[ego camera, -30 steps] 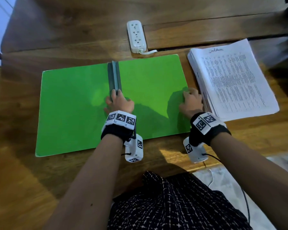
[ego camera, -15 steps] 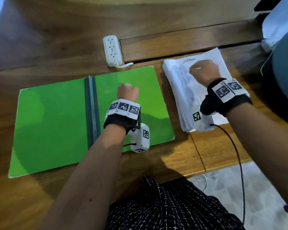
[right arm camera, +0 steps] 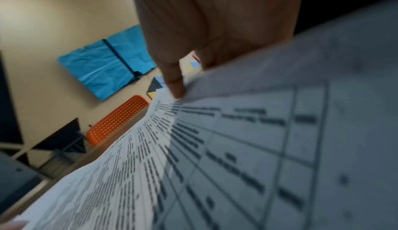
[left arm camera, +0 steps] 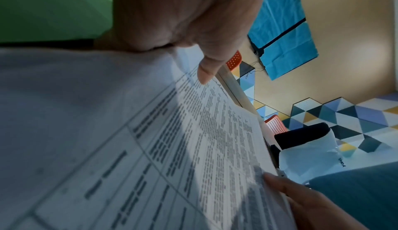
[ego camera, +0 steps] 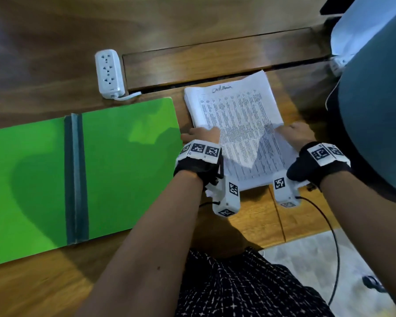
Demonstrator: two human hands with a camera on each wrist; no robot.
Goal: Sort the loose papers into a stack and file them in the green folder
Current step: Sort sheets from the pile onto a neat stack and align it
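We grip the paper stack (ego camera: pixel 238 124) by its side edges, our left hand (ego camera: pixel 201 135) and right hand (ego camera: pixel 294 133) each with thumb on top, fingers curled under. It lies just right of the open green folder (ego camera: pixel 124 168), a strip of bare wooden desk (ego camera: pixel 256 216) between. A power strip (ego camera: pixel 109 73) sits beyond the folder.

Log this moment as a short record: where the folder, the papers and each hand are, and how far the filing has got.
folder: green folder lies open and flat on the wooden desk, nothing in it
papers: paper stack on the desk, right of the folder, printed side up
left hand: left hand grips the stack's left edge
right hand: right hand grips the right edge
other: white power strip behind the folder
stage: stack gathered, not yet filed
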